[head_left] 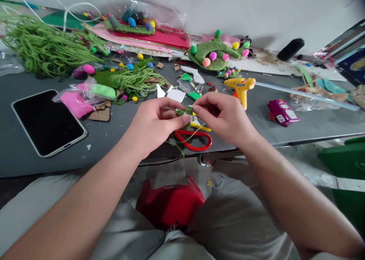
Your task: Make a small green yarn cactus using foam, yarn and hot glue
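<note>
Near the table's front edge my left hand (pixel 158 121) pinches a small piece wrapped in green yarn (pixel 188 110). My right hand (pixel 224 115) closes thumb and fingertips on the right side of that same piece. A loose strand of green yarn (pixel 180 141) trails from it below my fingers. Just under the hands lie the red handles of scissors (pixel 196 148), whose blades are hidden. Something yellow and thin (pixel 203 127) rests beside them. Behind my fingers are white paper scraps (pixel 176 95) and a green scrap (pixel 194 95).
A phone (pixel 47 121) and bagged pink clay (pixel 75 103) lie at left, before a heap of green yarn (pixel 42 47). Yarn-wrapped shapes with pompoms (pixel 212 54) stand at the back. A yellow glue gun (pixel 241 88) with a long glue stick (pixel 308 94) and a purple packet (pixel 283 113) are at right.
</note>
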The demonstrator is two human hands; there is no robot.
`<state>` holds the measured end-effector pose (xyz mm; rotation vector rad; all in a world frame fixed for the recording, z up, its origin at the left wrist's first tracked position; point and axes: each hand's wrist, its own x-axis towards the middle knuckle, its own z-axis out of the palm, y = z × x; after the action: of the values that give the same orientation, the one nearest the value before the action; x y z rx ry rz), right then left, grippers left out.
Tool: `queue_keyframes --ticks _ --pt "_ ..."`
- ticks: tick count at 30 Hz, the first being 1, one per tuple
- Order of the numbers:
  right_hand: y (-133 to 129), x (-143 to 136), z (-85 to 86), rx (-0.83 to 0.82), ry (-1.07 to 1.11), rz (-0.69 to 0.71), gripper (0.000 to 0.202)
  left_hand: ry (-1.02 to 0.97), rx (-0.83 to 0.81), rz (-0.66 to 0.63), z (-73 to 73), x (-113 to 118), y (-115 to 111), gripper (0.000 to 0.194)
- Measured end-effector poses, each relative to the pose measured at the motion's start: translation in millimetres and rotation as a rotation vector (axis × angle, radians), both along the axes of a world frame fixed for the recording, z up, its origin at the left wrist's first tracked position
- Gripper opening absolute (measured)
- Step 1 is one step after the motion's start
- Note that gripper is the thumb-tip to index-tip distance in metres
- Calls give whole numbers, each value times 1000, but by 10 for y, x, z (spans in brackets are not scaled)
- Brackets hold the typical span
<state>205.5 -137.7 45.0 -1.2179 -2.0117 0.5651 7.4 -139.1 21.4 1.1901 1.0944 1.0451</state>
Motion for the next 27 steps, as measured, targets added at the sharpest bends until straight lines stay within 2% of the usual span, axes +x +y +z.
queue_keyframes --ticks 6,11,16,20,27 --pt "-85 -97 -11 -52 44 -84 12 89 53 43 47 23 -5 30" --pt "-185 -212 -77 2 91 -141 10 59 80 119 45 60 -30 31" --pt "-211 -235 -91 172 48 -117 10 -158 42 183 12 70 -15 26" --pt "-206 -226 -81 286 -24 -56 15 -350 -63 212 23 64 -4 30" --pt "-154 -196 -106 221 30 -42 16 -497 -176 175 62 31 23 27"
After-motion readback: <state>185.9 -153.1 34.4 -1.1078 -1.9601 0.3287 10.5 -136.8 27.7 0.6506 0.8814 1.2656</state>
